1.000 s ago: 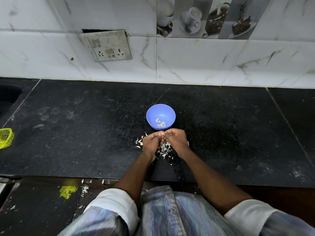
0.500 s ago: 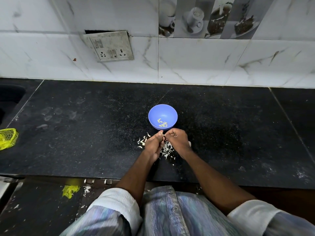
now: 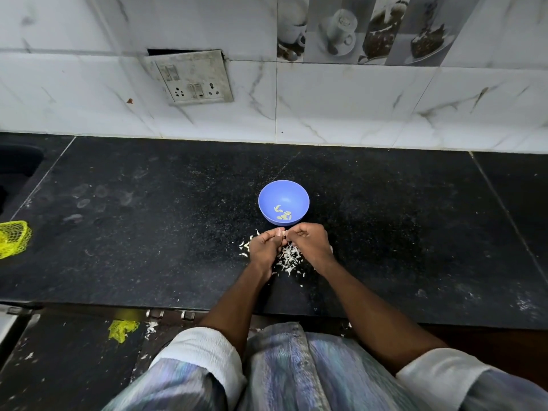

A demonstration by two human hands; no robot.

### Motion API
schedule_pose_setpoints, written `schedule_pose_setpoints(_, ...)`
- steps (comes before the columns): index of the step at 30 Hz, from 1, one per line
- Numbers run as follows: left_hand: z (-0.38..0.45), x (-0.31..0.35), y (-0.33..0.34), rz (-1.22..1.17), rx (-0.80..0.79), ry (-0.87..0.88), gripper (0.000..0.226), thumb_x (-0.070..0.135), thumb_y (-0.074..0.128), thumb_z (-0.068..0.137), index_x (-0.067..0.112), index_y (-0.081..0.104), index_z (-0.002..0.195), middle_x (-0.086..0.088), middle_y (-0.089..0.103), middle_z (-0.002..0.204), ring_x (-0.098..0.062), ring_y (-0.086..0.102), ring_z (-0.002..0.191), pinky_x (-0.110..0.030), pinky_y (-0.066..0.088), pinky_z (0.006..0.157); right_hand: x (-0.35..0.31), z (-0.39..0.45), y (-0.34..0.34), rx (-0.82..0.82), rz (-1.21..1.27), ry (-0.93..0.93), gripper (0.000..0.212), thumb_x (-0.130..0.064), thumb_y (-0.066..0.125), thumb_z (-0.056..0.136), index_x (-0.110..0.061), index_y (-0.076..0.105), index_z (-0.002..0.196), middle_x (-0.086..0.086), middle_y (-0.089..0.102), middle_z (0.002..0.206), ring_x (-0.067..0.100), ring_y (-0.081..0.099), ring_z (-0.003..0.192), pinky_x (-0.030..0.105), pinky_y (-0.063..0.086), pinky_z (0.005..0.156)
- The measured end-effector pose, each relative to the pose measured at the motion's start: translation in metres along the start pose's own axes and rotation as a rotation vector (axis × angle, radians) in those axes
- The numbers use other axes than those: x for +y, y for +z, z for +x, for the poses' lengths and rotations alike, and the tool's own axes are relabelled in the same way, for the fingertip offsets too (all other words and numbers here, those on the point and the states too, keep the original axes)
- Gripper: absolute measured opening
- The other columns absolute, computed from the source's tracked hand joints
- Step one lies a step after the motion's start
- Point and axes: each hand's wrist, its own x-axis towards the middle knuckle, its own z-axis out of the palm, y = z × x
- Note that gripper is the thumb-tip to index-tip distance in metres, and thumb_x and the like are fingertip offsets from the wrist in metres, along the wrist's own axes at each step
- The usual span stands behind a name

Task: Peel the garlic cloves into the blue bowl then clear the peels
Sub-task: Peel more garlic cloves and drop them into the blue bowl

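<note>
The black counter [image 3: 385, 232] carries a blue bowl [image 3: 268, 200] holding a few pale peeled cloves [image 3: 283, 215]. Just before it, the left hand [image 3: 262, 249] and right hand [image 3: 310, 244] meet, fingers curled, pinching a clove hidden between them. White peels [image 3: 289, 259] lie beneath.

Your left hand [image 3: 264, 247] and right hand [image 3: 308, 243] pinching a garlic clove [image 3: 281, 232] at frame centre, peels [image 3: 289, 259] beneath on the counter [image 3: 148, 232], blue bowl [image 3: 283, 197] just above
</note>
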Motion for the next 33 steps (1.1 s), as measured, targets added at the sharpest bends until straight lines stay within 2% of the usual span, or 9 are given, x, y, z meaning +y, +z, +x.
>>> schedule_pose_setpoints(4,0.001,-0.001,-0.001,0.091,-0.001,0.112,0.013,0.001,0.063,0.101,0.001,0.076,0.103,-0.009,0.077,0.083,-0.009,0.069,0.07,-0.023,0.059,0.073,-0.005,-0.001,-0.001,-0.039,0.061,0.043,0.012,-0.006,0.07,0.086,-0.011,0.079,0.08,0.004,0.077,0.072,0.008,0.073,0.067,0.021,0.053,0.063)
schedule_pose_setpoints(6,0.002,0.0,-0.003,0.133,0.014,0.148,0.012,-0.001,0.064,0.1,-0.001,0.075,0.105,-0.007,0.076,0.079,-0.006,0.069,0.066,-0.02,0.058,0.07,-0.007,0.0,-0.003,-0.059,0.07,0.045,0.013,-0.005,0.069,0.087,-0.01,0.079,0.08,0.005,0.077,0.073,0.006,0.07,0.066,0.018,0.051,0.061)
schedule_pose_setpoints(10,0.003,0.0,-0.003,0.214,0.03,0.218,0.013,0.0,0.067,0.099,0.008,0.077,0.098,-0.001,0.076,0.073,-0.006,0.068,0.064,-0.019,0.055,0.066,-0.004,0.003,-0.003,-0.068,0.055,0.05,0.013,-0.006,0.07,0.084,-0.012,0.079,0.076,0.006,0.077,0.071,0.011,0.066,0.065,0.024,0.053,0.061)
schedule_pose_setpoints(13,0.006,-0.002,-0.004,0.28,0.044,0.255,0.015,0.002,0.07,0.097,0.014,0.079,0.094,-0.002,0.078,0.077,-0.01,0.07,0.068,-0.027,0.06,0.073,-0.003,0.006,-0.002,-0.044,0.047,0.061,0.013,-0.005,0.069,0.082,-0.009,0.078,0.074,0.011,0.075,0.07,0.015,0.065,0.062,0.029,0.054,0.061)
schedule_pose_setpoints(18,0.008,-0.002,-0.003,0.317,0.086,0.297,0.013,0.003,0.072,0.096,0.014,0.08,0.094,-0.005,0.08,0.083,-0.011,0.072,0.07,-0.035,0.063,0.08,-0.002,0.007,-0.003,-0.078,0.106,0.085,0.012,-0.006,0.069,0.086,-0.006,0.079,0.081,0.011,0.077,0.075,0.015,0.068,0.068,0.026,0.055,0.064)
schedule_pose_setpoints(27,0.006,-0.003,-0.006,0.429,0.091,0.349,0.009,0.004,0.073,0.095,0.01,0.081,0.096,-0.003,0.078,0.079,-0.008,0.069,0.066,-0.029,0.059,0.075,0.0,0.006,-0.003,-0.081,0.114,0.092,0.011,-0.001,0.069,0.084,-0.004,0.079,0.078,0.013,0.076,0.072,0.014,0.065,0.064,0.025,0.052,0.062)
schedule_pose_setpoints(33,0.004,-0.001,-0.003,0.436,0.152,0.358,0.011,0.003,0.074,0.094,0.012,0.081,0.095,-0.002,0.079,0.082,-0.008,0.071,0.068,-0.033,0.063,0.078,-0.004,0.007,-0.002,-0.076,0.124,0.099,0.01,-0.003,0.07,0.085,-0.002,0.079,0.08,0.013,0.076,0.073,0.015,0.067,0.065,0.026,0.054,0.064)
